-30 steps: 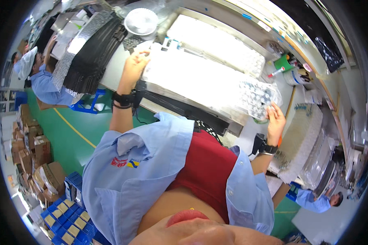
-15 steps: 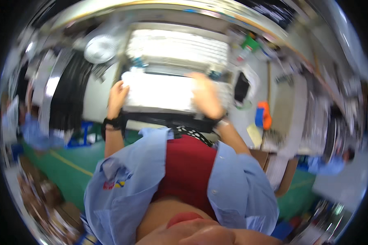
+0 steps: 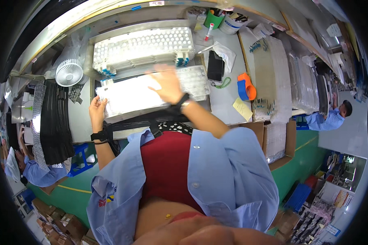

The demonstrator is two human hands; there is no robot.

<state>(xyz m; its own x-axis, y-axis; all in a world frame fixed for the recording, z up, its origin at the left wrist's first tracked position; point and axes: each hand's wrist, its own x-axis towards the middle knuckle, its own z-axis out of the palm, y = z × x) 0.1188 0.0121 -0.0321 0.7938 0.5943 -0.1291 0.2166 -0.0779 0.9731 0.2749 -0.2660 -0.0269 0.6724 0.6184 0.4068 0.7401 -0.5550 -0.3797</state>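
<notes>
A long, flat white panel (image 3: 126, 98) lies before me, its middle glaring bright, with rows of round shapes showing at its right end. My left hand (image 3: 96, 111) pinches the panel's left end, thumb on top. Over the panel, right of its middle, my right hand (image 3: 167, 83) is spread flat with slightly blurred fingers; whether it touches the surface I cannot tell. Just behind is a stack of similar panels (image 3: 143, 47) with rows of white discs and blue pieces at the front corners.
A small white fan (image 3: 68, 73) and black strips (image 3: 55, 122) are at left. To the right are a phone (image 3: 215, 66), a red-and-white marker (image 3: 209, 32), an orange-and-blue tape dispenser (image 3: 246, 87) and a yellow note (image 3: 242, 109). Co-workers sit at both sides.
My right hand has moved left along the panel, uncovering its right end. My left hand keeps hold of the left end. The whole view has shifted and become sharper.
</notes>
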